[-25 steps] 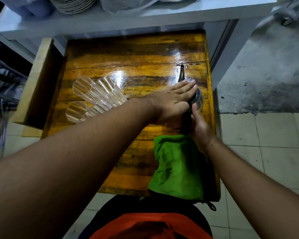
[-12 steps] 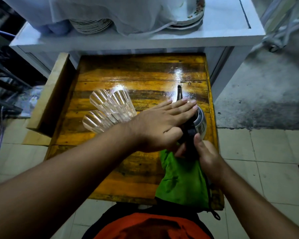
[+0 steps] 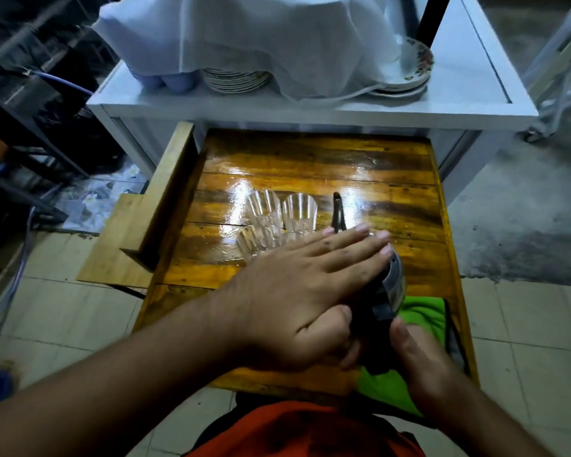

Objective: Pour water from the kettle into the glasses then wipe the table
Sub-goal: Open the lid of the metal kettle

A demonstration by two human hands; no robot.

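Observation:
A steel kettle (image 3: 394,285) with a black handle and a thin black spout (image 3: 337,214) stands on the glossy wooden table (image 3: 310,169). My left hand (image 3: 310,285) lies flat over its lid, fingers stretched out. My right hand (image 3: 419,361) is closed around the black handle at the kettle's near side. Three clear ribbed glasses (image 3: 279,219) stand in a cluster just left of the spout, the nearest partly hidden by my left hand. A green cloth (image 3: 409,344) lies under my right hand at the table's near right corner.
A white counter (image 3: 310,110) sits behind the table, carrying stacked plates (image 3: 234,79) and a white cloth cover. A wooden bench piece (image 3: 159,199) abuts the table's left side. Tiled floor surrounds the table; rough concrete lies to the right.
The view has tilted up, showing more of the counter. Both hands and the kettle sit lower in frame. My hands keep the same hold on lid and handle.

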